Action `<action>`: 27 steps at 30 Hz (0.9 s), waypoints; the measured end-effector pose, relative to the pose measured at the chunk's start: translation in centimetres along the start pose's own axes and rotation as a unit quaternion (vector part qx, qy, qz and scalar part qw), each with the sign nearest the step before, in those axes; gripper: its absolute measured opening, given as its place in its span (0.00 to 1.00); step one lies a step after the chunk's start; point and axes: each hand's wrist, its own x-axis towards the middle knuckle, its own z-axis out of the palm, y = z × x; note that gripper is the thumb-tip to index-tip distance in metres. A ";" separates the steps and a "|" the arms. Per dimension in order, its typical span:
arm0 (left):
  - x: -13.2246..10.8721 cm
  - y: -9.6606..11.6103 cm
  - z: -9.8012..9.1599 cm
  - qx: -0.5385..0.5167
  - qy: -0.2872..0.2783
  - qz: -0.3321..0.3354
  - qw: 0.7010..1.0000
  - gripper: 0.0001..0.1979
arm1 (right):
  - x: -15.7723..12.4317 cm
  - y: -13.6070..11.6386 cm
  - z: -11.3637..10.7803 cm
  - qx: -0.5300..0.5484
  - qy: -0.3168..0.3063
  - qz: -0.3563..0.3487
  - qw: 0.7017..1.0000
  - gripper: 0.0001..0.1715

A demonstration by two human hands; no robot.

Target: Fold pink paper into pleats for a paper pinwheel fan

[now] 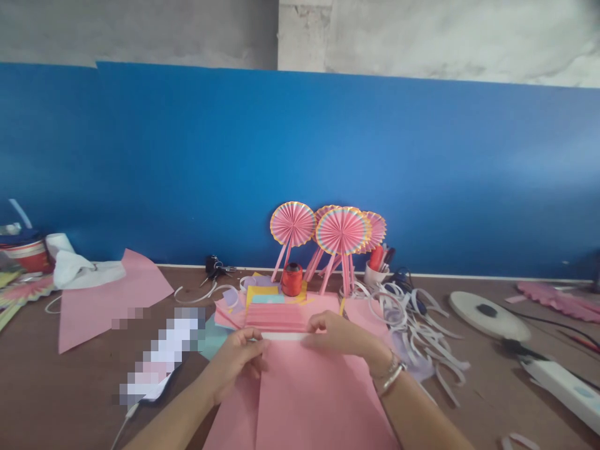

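Behind the far edge of the brown table (pixel 492 400) stands a blue panel (pixel 187 162), and the pink sheet (pixel 314 390) lies in front of that edge's middle, running toward me. If my fingers press unevenly, I judge the white band (pixel 284 336) across it could skew or crease. My left grip (pixel 241 356) and right grip (pixel 340 339) pinch that band's ends narrowly, forearms slanting inward.

light: soft, diffuse | sheen: blue panel (pixel 300 144), right side | fine detail: smeared | pixelation: left of centre
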 end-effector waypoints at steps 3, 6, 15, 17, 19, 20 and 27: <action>0.4 -0.2 -0.3 0.016 0.008 -0.001 1.000 0.18 | -0.3 1.1 -0.6 0.008 -0.046 0.036 0.998 0.12; 0.7 -0.3 -0.5 0.031 0.007 -0.006 0.999 0.18 | -0.9 3.3 -2.2 0.041 -0.039 0.065 0.996 0.14; 0.4 -0.2 0.1 0.032 0.014 0.002 0.999 0.16 | -1.6 2.5 -3.7 -0.054 0.158 0.097 0.981 0.14; 0.1 -0.3 0.5 0.003 0.008 0.005 1.000 0.15 | -1.1 -0.2 -1.8 -0.109 0.235 0.053 0.964 0.10; -0.2 -0.4 1.0 -0.025 0.000 0.005 1.000 0.14 | -0.5 -2.6 0.8 -0.117 0.232 -0.057 0.964 0.09; -0.4 -0.4 1.2 -0.034 -0.004 0.005 0.999 0.13 | -0.3 -3.5 2.1 -0.127 0.222 -0.097 0.962 0.08; -0.9 0.2 1.9 -0.017 -0.017 0.013 1.000 0.11 | 0.2 -4.7 7.1 -0.221 0.194 -0.135 0.946 0.08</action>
